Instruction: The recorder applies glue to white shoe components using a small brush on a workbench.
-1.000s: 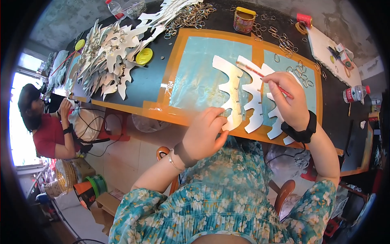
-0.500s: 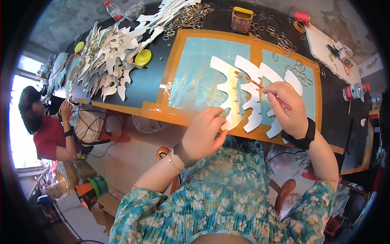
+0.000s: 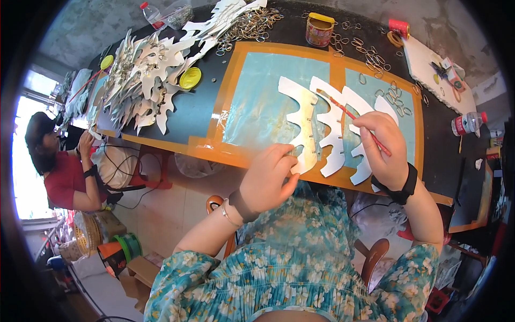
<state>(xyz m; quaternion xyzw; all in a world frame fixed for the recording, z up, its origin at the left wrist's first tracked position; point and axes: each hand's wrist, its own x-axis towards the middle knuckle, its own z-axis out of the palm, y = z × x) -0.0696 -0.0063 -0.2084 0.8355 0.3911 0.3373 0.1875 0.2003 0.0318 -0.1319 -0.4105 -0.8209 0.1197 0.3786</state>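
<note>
Three white wavy card cut-outs lie side by side on a light blue mat (image 3: 257, 102) framed in orange tape. My left hand (image 3: 268, 180) pinches the near end of the leftmost cut-out (image 3: 301, 121), which shows a yellowish sheen. My right hand (image 3: 382, 147) holds a thin red-handled brush (image 3: 351, 115); its tip rests near the top of the middle cut-out (image 3: 332, 129). The third cut-out (image 3: 365, 161) lies partly under my right hand.
A heap of finished white cut-outs (image 3: 145, 70) lies at the table's left with two yellow lids (image 3: 190, 78). A yellow tin (image 3: 319, 29), scattered metal rings (image 3: 375, 56), and a bottle (image 3: 468, 123) stand farther off. A person in red (image 3: 59, 166) sits at left.
The brush tip has moved left and up across the cut-outs, from over the right pieces to the top of the middle one. My left hand has stayed at the cut-out's near end.
</note>
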